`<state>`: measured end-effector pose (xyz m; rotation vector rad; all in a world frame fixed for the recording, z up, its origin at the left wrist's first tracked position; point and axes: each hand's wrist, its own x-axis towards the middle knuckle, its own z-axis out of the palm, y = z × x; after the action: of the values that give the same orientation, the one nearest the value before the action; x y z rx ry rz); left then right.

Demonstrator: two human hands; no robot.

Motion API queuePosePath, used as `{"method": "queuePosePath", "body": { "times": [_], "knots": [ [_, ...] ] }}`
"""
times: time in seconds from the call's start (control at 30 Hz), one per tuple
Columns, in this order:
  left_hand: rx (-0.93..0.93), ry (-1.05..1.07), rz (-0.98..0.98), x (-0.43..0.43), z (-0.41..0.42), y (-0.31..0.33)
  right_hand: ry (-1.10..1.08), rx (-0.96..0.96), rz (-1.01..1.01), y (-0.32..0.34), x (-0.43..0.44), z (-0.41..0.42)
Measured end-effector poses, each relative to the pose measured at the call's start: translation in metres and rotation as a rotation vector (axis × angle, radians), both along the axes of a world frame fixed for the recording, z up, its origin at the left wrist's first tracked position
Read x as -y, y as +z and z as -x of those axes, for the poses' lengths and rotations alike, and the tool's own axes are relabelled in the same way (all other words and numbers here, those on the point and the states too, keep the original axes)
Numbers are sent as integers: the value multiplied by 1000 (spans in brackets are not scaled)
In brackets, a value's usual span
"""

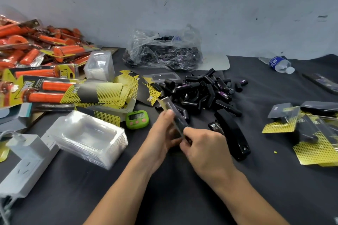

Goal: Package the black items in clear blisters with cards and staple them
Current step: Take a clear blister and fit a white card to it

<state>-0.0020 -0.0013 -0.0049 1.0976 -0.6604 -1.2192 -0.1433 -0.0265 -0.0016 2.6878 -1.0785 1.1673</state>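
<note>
Above the dark tabletop, left hand (163,129) and right hand (203,142) both grip one blister pack (174,115) just before the black-item heap (201,90); edges should be squared before the stapler (232,133) bites, and card lettering blurs beyond reading.

Both bare forearms reach in from six o'clock, converging. The left hand (163,132) pinches at eleven o'clock, thumb up; the right hand (203,144) curls closed, knuckles uppermost, fingertips touching the left's.
</note>
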Motion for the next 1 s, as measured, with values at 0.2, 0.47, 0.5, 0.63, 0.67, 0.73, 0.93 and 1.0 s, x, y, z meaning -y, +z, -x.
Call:
{"method": "queuePosePath", "body": {
  "times": [0.2, 0.47, 0.5, 0.63, 0.67, 0.73, 0.93, 1.0],
  "knots": [
    [-235, -15, -4, -2, -6, 3, 109, -145, -10, -3, -14, -9],
    [-555, -137, 319, -3, -23, 2, 75, 344, -843, 4, 4, 6],
    [-565, -173, 354, -4, -23, 1, 118, 405, -961, 4, 5, 5],
    [-513, -272, 393, -9, -22, 2, 372, 444, -1277, -3, 0, -1],
    [-496, -286, 392, -9, -22, 2, 382, 455, -1287, -4, -1, -2],
    [-482, -289, 374, -10, -22, 4, 368, 501, -1307, -6, 0, -2],
    [-503, -296, 345, -6, -24, 2, 375, 553, -1340, -2, 2, 1],
    [-484, -300, 342, -6, -24, 2, 362, 549, -1340, -1, 2, 0]
  ]
}}
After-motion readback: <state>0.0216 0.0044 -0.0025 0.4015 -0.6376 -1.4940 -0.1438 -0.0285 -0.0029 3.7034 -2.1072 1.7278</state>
